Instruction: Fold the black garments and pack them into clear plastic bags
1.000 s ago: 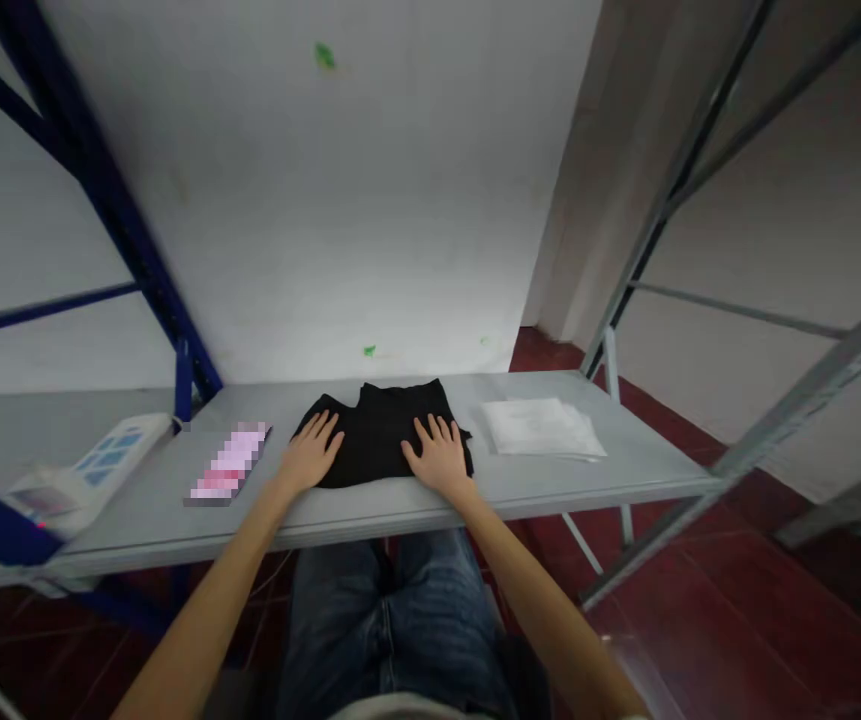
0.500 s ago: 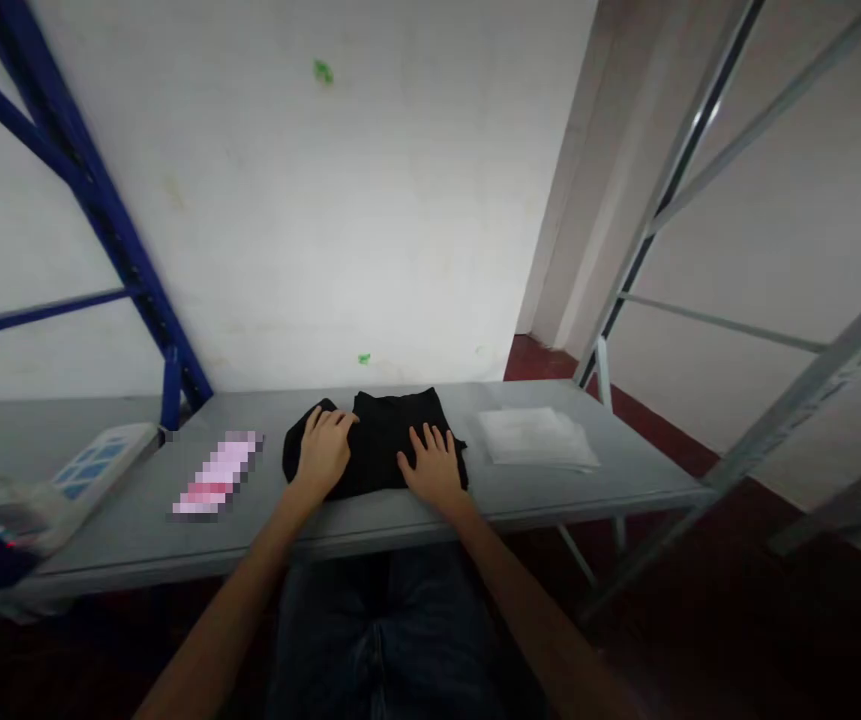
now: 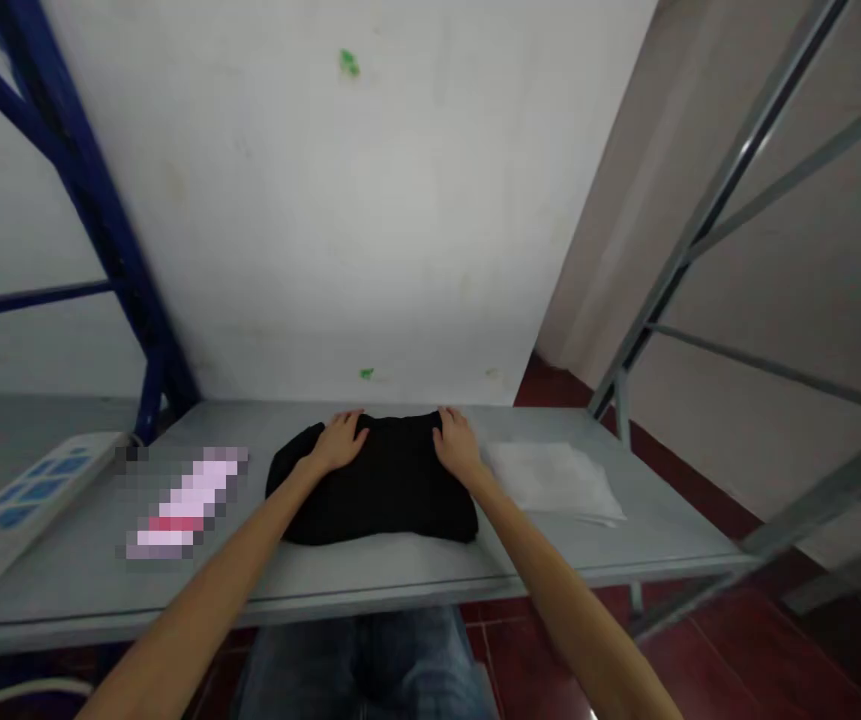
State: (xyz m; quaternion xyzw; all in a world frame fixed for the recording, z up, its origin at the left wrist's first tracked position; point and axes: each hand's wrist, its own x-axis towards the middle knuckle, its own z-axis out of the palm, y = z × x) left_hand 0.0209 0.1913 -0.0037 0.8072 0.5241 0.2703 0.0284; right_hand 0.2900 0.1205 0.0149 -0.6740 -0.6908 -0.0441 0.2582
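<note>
A black folded garment (image 3: 381, 485) lies in the middle of a grey shelf board (image 3: 370, 575). My left hand (image 3: 340, 440) rests on its far left corner, fingers curled over the back edge. At the far right corner my right hand (image 3: 458, 444) does the same. Whether the fingers pinch the cloth or only press on it is not clear. Both forearms reach across the garment from the near side.
A flat white folded sheet (image 3: 554, 478) lies right of the garment. A pixelated pink patch (image 3: 186, 500) sits to the left, and a white power strip (image 3: 14, 495) at the far left. Blue rack posts (image 3: 111, 250) stand left, grey ones (image 3: 689, 240) right. A white wall is behind.
Both hands moved from the near part of the garment to its far edge. The left sleeve part that stuck out is now tucked in, and the garment looks more compact.
</note>
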